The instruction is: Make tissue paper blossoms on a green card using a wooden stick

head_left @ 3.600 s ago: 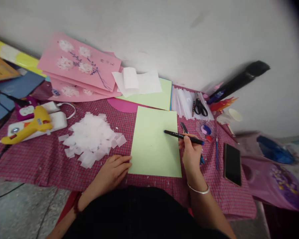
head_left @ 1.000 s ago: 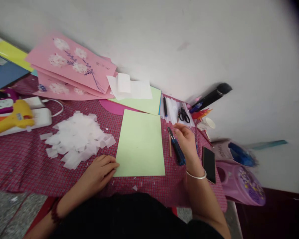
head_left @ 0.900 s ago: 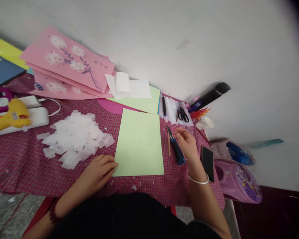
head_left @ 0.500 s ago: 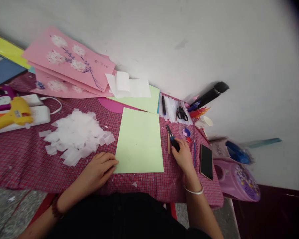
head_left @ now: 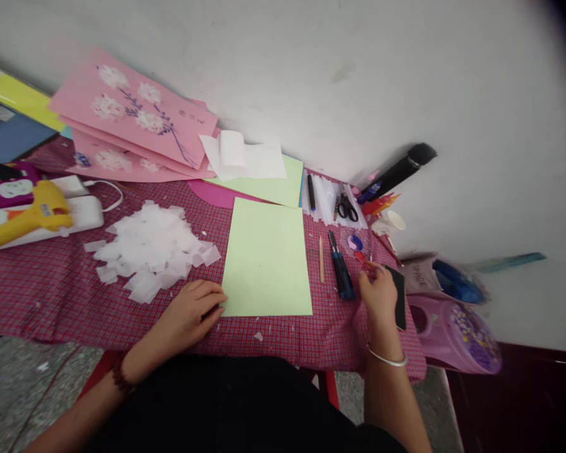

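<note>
The right hand (head_left: 380,292) has left the knife (head_left: 342,277), now farther from the wooden stick (head_left: 321,259).

Craft corner, home or wkshp unclear. Glue gun (head_left: 47,209), scissors (head_left: 348,209) & white scraps (head_left: 151,245) share 1 cloth-covered table (head_left: 332,340) w/ pink floral cards (head_left: 134,116).

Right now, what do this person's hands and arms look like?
Both are ungloved: the left hand has a dark red beaded bracelet at the wrist, the right hand a thin silvery bangle. A black top leaves the forearms uncovered.
</note>
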